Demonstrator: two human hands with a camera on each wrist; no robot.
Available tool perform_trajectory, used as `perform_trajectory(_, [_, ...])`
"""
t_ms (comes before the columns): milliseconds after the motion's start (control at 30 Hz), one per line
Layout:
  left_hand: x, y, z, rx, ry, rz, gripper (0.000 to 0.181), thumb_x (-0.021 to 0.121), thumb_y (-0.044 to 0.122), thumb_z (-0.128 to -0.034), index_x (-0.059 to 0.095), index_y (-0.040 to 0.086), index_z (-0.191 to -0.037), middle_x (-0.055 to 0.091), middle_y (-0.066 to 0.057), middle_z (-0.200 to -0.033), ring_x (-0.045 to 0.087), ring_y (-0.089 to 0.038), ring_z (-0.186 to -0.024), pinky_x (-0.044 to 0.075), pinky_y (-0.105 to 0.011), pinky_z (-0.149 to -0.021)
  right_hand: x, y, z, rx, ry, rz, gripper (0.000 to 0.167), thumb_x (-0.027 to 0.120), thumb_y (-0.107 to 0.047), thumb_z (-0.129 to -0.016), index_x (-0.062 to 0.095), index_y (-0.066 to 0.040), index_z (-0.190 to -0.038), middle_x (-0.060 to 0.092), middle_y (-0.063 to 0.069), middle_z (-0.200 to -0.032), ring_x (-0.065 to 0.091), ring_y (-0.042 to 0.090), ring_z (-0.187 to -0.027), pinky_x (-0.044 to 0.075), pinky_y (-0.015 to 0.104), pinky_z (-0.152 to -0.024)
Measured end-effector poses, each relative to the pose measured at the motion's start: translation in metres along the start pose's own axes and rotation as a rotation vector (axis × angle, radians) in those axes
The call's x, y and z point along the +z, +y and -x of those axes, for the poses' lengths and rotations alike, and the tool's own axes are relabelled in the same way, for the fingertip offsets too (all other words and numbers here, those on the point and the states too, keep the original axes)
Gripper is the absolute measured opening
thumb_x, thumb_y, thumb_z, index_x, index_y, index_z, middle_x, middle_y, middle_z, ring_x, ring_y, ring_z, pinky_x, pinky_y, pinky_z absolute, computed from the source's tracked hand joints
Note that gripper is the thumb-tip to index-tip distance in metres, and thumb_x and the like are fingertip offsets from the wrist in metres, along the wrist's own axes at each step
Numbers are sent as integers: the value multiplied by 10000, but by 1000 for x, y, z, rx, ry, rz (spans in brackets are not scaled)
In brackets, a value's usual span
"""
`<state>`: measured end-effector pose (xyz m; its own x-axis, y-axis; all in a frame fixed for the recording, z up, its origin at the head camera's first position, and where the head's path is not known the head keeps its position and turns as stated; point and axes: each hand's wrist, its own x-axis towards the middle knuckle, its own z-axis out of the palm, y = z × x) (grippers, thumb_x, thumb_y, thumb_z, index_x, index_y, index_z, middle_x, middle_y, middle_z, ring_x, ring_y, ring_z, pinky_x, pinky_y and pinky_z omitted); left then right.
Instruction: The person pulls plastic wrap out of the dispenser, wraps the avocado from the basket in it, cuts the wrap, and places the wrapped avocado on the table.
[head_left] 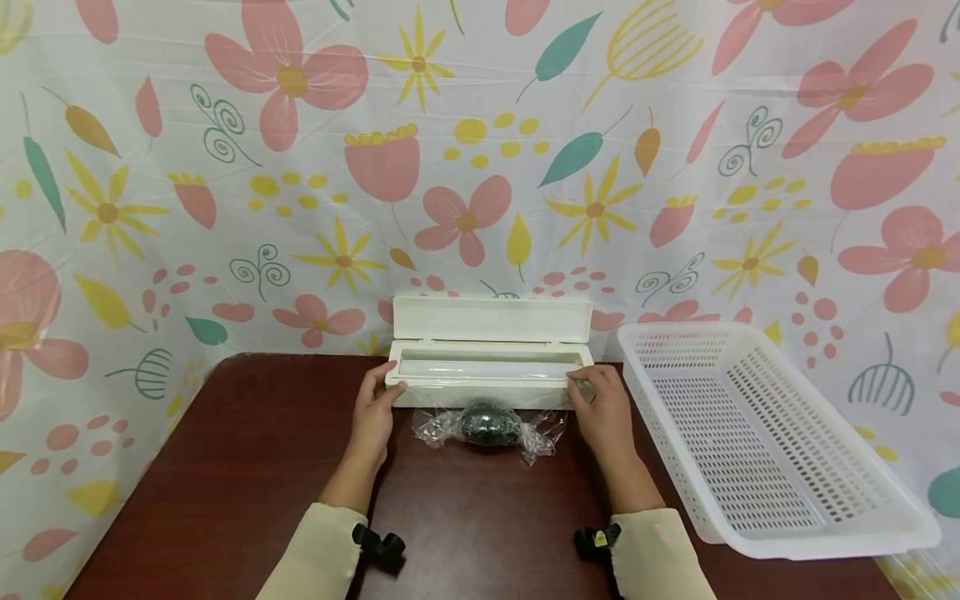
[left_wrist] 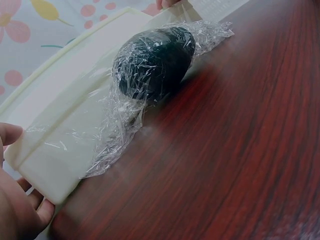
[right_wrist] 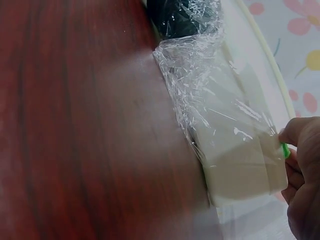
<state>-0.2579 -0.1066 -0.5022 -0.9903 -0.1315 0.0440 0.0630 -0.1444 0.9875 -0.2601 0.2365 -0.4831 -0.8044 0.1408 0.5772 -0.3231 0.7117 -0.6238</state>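
A white cling film dispenser (head_left: 450,395) stands at the back of the table with its lid raised and a film roll (head_left: 487,369) inside. My left hand (head_left: 372,417) grips its left end, thumb at the front. At the right end, my right hand (head_left: 603,417) pinches a small green slider (right_wrist: 286,150) on the box edge, mostly hidden by the fingers. Against the front lies a dark, egg-shaped thing (left_wrist: 157,65) covered in clear cling film (left_wrist: 117,135). The film runs up over the box's front; what the dark thing is, I cannot tell.
To the right, a white perforated plastic basket (head_left: 720,512) stands on the dark red-brown wooden table (head_left: 247,467). A flower-patterned curtain (head_left: 465,108) hangs right behind the dispenser.
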Motion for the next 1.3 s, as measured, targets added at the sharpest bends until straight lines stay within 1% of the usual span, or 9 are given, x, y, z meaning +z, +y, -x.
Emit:
perform_trajectory(200, [0,2,1,-5,-4,0,437,574,169,-1031,478,127,-1456,114,-98,-1705,30,-290,-1590,71,-516,-1284,-1,1,1,-2,10,5,80,742,-44,-892,751,-57,-970,633,135,-1083,623,300,-1054,432,344,-879])
perform_trajectory(233, [0,2,1,-6,-4,-1,437,575,169,-1031,479,125,-1455,115,-100,-1705,30,-291,-1590,71,-515,-1284,-1,1,1,-1,11,6,79,742,-47,-893,752,-60,-971,636,130,-1085,623,298,-1012,427,324,-855])
perform_trajectory(400, [-1,4,2,-8,2,-15,437,580,184,-1030,483,131,-1453,109,-101,-1706,28,-303,-1589,69,-523,-1282,-1,0,0,0,14,6,80,744,-55,-897,755,-61,-976,647,124,-1094,617,285,-944,400,264,-797])
perform_trajectory(567, [0,4,3,-11,1,-24,444,582,186,-1029,480,133,-1457,115,-100,-1705,35,-306,-1587,75,-528,-1280,-1,1,1,10,11,3,78,741,-62,-899,757,-52,-975,646,136,-1103,623,291,-988,406,280,-811])
perform_trajectory(667, [0,3,3,-10,-5,-31,446,583,193,-1029,478,141,-1460,107,-96,-1707,29,-311,-1588,74,-534,-1279,-2,2,1,17,7,22,85,740,-71,-903,762,-55,-983,638,134,-1114,601,282,-879,416,289,-747])
perform_trajectory(800, [0,1,3,-6,-9,-31,449,575,199,-1035,468,136,-1467,92,-99,-1709,16,-319,-1588,67,-548,-1277,-3,3,0,23,-5,45,91,737,-88,-912,767,-61,-993,629,127,-1123,522,245,-728,409,295,-653])
perform_trajectory(1100, [0,0,0,8,-9,-28,437,579,185,-1032,481,131,-1454,119,-106,-1705,31,-297,-1589,71,-523,-1282,-4,4,-1,26,-5,46,89,731,-100,-915,764,-67,-992,636,117,-1106,501,194,-688,416,290,-638])
perform_trajectory(1200, [-1,0,0,5,-15,-27,437,574,184,-1034,477,136,-1457,112,-105,-1705,25,-297,-1590,70,-530,-1281,-5,4,-1,30,-3,44,92,734,-93,-910,763,-63,-991,640,117,-1098,503,198,-690,417,301,-645])
perform_trajectory(1300, [-2,0,0,-4,-26,-25,439,566,197,-1040,467,151,-1465,102,-94,-1706,16,-288,-1591,69,-538,-1279,-5,3,-1,37,-2,31,92,736,-81,-903,763,-52,-987,642,127,-1094,524,228,-732,422,319,-681])
